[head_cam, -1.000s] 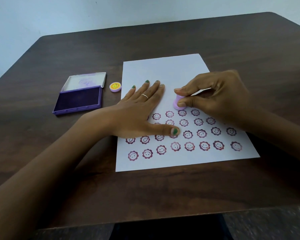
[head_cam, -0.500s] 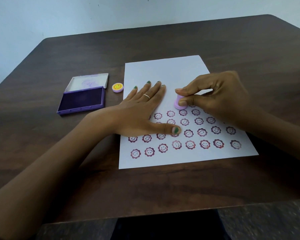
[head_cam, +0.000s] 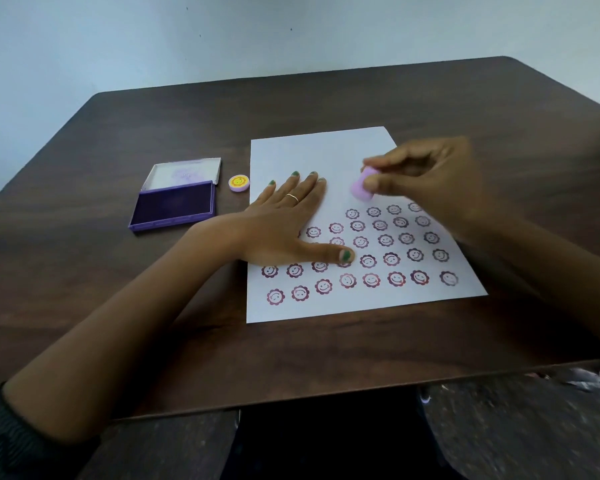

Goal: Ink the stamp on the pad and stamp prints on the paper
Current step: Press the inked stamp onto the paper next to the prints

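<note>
Broadly, a dark wooden surface (head_cam: 326, 358) is seen filling most of the view, and a white sheet of paper (head_cam: 326, 150) is laid on it, a little toward three o'clock of centre. Rows of purple flower-face prints (head_cam: 371, 280) are carried on the near half of the sheet; the far half, toward twelve o'clock, is left blank.

The paper is pinned flat by the left hand (head_cam: 284, 226), which is spread open at the sheet's nine o'clock edge with nothing held. At about two o'clock from it, the right hand (head_cam: 426, 181) is blurred, and its grip is closed on the lilac stamp (head_cam: 362, 185), which is pinched between thumb and fingers and appears to be raised just clear of the paper, beyond the farthest row.

An open ink pad (head_cam: 174, 204) is set on the surface at nine o'clock of the paper, well apart from the stamp, and a small round cap (head_cam: 238, 182) with a yellow face is placed between pad and sheet.

The printing step is judged to be in hand. Either a fresh press on blank paper or a trip across to the pad for ink is called for next; which cannot be told.
</note>
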